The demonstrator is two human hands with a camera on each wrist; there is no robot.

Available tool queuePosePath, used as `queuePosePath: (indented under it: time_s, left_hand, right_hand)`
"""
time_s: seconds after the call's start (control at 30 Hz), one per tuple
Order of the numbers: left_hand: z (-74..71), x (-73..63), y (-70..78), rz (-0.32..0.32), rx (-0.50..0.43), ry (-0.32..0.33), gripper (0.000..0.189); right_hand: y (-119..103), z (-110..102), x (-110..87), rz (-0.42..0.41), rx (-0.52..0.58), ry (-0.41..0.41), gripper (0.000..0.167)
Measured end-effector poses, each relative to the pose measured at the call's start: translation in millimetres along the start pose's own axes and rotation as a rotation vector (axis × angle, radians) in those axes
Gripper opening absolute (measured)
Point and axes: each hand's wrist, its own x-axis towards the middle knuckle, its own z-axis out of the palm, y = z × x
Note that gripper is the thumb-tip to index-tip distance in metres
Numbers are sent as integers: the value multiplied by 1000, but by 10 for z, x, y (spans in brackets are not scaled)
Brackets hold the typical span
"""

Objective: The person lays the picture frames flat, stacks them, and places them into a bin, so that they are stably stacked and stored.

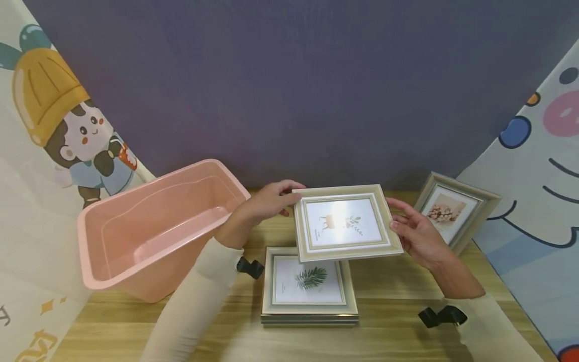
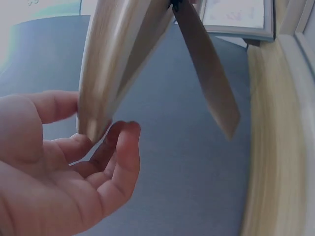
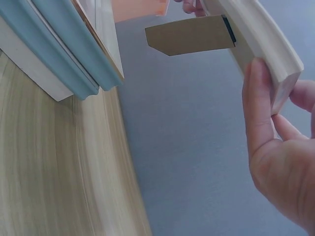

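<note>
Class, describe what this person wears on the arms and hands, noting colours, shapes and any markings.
The left sleeve and right sleeve are long, plain and cream, with no markings visible. Each has a small, angular black fitting near its wrist end. The left hand and right hand wear no gloves.

Right hand gripping corner of cream frame at upper right, finger laid along its back; frame held tilted, brown stand flap jutting out leftward; at top edge, bit of left hand near frame's far end, salmon-coloured thing beside it, partly cut off; upper left, I see blue-edged frames stacked on wood-grain tabletop; blue-grey backdrop fills middle, right down to bottom
</note>
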Motion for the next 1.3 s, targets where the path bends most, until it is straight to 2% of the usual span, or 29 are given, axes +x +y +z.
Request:
queuePosePath:
  time_s: [0.17, 0.43, 0.6, 0.77, 0.87, 1.03, 1.3]
  left_hand:
    - [4, -48, -109, -17, -143, -47, 42]
    - [105, -64, -259, -68, -329, -53, 50]
    - [145, -101, -301, -101, -429, -93, 57]
    - [159, -125, -336, -68, -480, -164, 59]
    - [171, -117, -354, -50, -498, -183, 59]
    - [188, -121, -371, -59, -514, -159, 60]
    - [194, -132, -391, -79, -477, -91, 60]
  right_hand:
    - [-20, 21, -7, -23, 34, -15, 53]
    - [-5, 36, -15, -18, 19, 8, 53]
    - [-3, 49, -10, -23, 25, 10, 53]
    - [11, 65, 17, -39, 58, -18, 53]
    - [16, 69, 27, -46, 78, -30, 54]
    - [14, 66, 25, -40, 77, -23, 54]
    - [31, 73, 24, -26, 51, -4, 54]
